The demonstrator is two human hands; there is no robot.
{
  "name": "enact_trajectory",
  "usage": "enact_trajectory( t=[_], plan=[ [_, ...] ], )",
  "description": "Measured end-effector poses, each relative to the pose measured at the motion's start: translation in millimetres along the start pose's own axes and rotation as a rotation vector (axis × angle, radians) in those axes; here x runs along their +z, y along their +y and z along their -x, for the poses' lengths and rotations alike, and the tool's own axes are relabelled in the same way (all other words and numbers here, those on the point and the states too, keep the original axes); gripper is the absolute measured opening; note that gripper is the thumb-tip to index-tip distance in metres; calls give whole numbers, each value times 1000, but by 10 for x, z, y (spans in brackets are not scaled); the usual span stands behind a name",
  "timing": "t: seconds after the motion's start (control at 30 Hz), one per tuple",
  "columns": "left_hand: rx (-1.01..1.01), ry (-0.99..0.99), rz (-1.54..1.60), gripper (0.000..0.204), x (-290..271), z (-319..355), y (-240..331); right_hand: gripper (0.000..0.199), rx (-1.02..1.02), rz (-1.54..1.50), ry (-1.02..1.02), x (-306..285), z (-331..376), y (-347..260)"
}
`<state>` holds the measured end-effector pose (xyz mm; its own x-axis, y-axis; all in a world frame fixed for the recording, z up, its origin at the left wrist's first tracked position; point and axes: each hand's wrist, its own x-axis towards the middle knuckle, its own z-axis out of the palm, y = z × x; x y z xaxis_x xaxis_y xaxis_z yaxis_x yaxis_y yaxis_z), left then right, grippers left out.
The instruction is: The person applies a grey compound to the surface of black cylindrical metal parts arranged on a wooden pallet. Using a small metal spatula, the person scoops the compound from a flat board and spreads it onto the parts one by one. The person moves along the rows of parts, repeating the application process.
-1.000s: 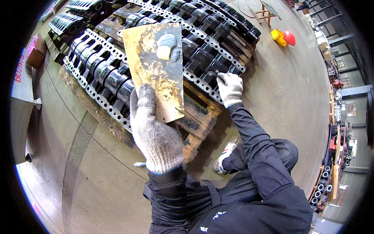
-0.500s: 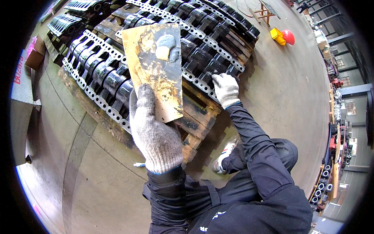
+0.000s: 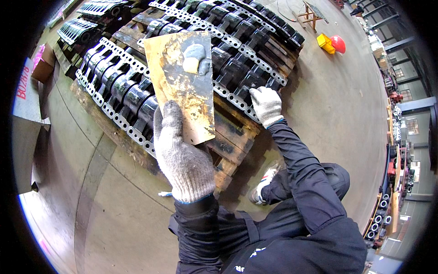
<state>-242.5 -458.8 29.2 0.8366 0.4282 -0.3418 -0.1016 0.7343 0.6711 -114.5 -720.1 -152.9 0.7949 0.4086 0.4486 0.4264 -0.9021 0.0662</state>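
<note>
A flat, yellow-brown board (image 3: 175,86) with dark stains is held in my left hand (image 3: 185,162), the gloved thumb lying on its face. Grey putty (image 3: 195,51) with a pale yellow dab beside it sits on the board's upper part. My right hand (image 3: 267,106), also gloved, is closed at the near right end of a glossy black track chain (image 3: 244,73) with rows of holed metal links. Whatever its fingers pinch, if anything, is hidden. The board covers part of the chains behind it.
Several chains lie on a wooden pallet (image 3: 230,148). More track parts (image 3: 77,31) are stacked at the far left, near a cardboard box (image 3: 43,61). Yellow and red objects (image 3: 337,44) stand on the floor at the far right, with a small wooden stand (image 3: 310,18) beyond.
The board and my left hand sit slightly lower in the picture. My right hand stays closed at the same chain end, shifted barely to the right.
</note>
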Motion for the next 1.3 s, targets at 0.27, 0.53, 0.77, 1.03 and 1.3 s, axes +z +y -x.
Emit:
enact_trajectory(
  t=[0.27,0.53,0.77,1.03,1.3],
  plan=[
    [-6,67,-6,42,32,32,-15,10,-82,19,-92,-44,17,39],
    [-16,21,45,46,41,25,-6,10,-139,1,-96,-88,-28,55],
    [12,-2,60,47,55,35,-1,11,-104,13,-106,-34,8,71],
    [-6,33,46,49,31,19,-27,13,26,-136,-106,-74,-10,39],
    [-15,33,68,53,0,5,-32,16,269,-204,-133,-109,-85,32]
  ],
)
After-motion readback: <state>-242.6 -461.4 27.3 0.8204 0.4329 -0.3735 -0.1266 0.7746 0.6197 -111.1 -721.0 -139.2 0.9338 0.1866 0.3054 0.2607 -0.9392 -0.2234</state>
